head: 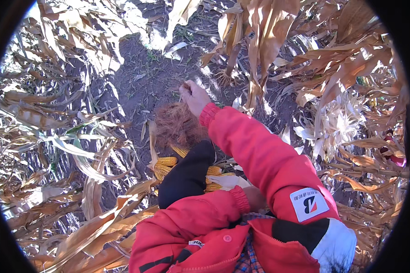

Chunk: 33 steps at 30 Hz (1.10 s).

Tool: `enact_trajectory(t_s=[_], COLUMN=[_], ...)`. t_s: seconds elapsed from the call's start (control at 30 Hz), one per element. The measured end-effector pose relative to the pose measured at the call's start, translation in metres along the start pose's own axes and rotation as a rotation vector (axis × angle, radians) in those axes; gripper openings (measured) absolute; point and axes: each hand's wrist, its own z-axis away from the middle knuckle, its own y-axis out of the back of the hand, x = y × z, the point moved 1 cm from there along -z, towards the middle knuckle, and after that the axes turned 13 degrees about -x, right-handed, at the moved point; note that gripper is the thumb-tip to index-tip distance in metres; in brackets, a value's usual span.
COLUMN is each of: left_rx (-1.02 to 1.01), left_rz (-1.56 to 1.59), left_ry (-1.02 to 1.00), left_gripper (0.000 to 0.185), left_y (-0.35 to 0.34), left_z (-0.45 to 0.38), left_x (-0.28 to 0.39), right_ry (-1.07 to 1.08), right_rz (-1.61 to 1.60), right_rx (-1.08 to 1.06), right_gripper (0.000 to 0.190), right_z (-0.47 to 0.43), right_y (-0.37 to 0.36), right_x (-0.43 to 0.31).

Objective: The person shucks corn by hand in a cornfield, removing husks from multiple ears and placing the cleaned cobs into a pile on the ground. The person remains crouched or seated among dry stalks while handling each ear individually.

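Observation:
My right hand [195,97] reaches forward over the soil, its fingers closed on a small tuft of reddish-brown corn silk [185,87]. Just below it lies a large heap of the same corn silk [177,124] on the ground. My left hand [256,199] is bent across the body beside a pale corn husk [229,181]; the right sleeve and jacket partly cover it, and its fingers are hidden. Husked yellow corn ears [162,167] lie on both sides of my dark-clothed leg [188,174], some partly hidden by it.
Dry corn stalks and leaves [99,218] surround me on both sides. More dry leaves [266,37] hang at the upper right. A pile of pale husks [338,123] lies at the right. Shaded bare soil [140,75] stretches ahead.

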Motion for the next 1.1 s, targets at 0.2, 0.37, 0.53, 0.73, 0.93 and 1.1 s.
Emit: enact_trajectory(t_s=[0.2, 0.37, 0.53, 0.73, 0.93, 1.1], left_rx=[0.314, 0.706, 0.28, 0.951, 1.162, 1.129], left_rz=[0.066, -0.113, -0.349, -0.064, 0.776, 0.924], left_ry=[-0.321, -0.538, -0.036, -0.044, -0.564, -0.628], left_gripper=[0.043, 0.044, 0.045, 0.04, 0.03, 0.028], left_y=[-0.013, -0.024, 0.011, 0.076, 0.096, 0.093], left_z=[-0.015, -0.015, -0.017, 0.018, 0.002, -0.024], left_x=[-0.005, -0.022, -0.019, -0.006, -0.008, 0.026], right_ry=[-0.256, -0.294, -0.275, 0.063, 0.192, 0.28], right_rz=[0.417, 0.362, 0.045, -0.463, -0.6, -0.547], right_rx=[-0.06, -0.2, -0.356, -0.063, 0.166, 0.273], right_gripper=[0.049, 0.041, 0.033, 0.023, 0.024, 0.036], right_z=[0.01, 0.017, 0.065, 0.182, 0.267, 0.275], right_y=[-0.063, 0.009, 0.087, 0.19, 0.165, 0.152], right_x=[0.153, 0.129, 0.073, 0.025, -0.015, 0.012])
